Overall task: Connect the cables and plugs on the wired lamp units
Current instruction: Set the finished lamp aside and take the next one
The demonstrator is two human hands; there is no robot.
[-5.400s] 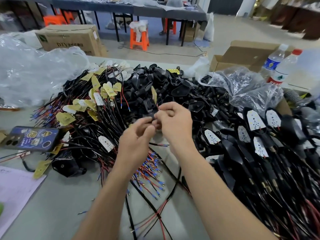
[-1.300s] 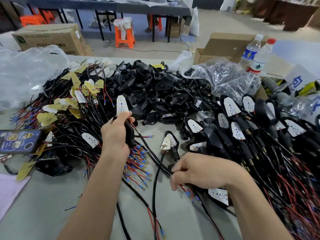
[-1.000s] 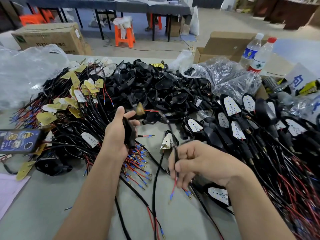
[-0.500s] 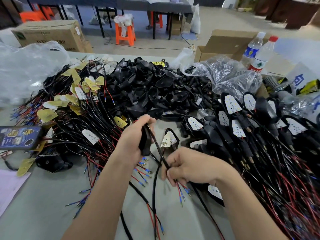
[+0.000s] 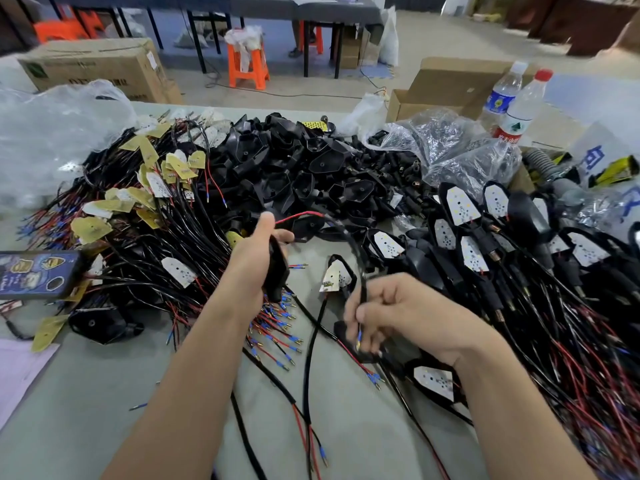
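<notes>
A grey worktable (image 5: 86, 393) fills the near ground of a workshop with a pale concrete floor (image 5: 433, 39). Long dark tables (image 5: 304, 3) on black metal legs line the far side, with orange plastic stools (image 5: 247, 64) beside them. A cardboard carton (image 5: 93, 67) sits far left and an open box (image 5: 450, 84) far right. The light is soft and even.

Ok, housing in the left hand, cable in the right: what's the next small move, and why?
Probably slide the right hand down the black cable to its blue-tipped wire ends, which hang just below its grip; the left hand grips the black housing the cable arcs from.
</notes>
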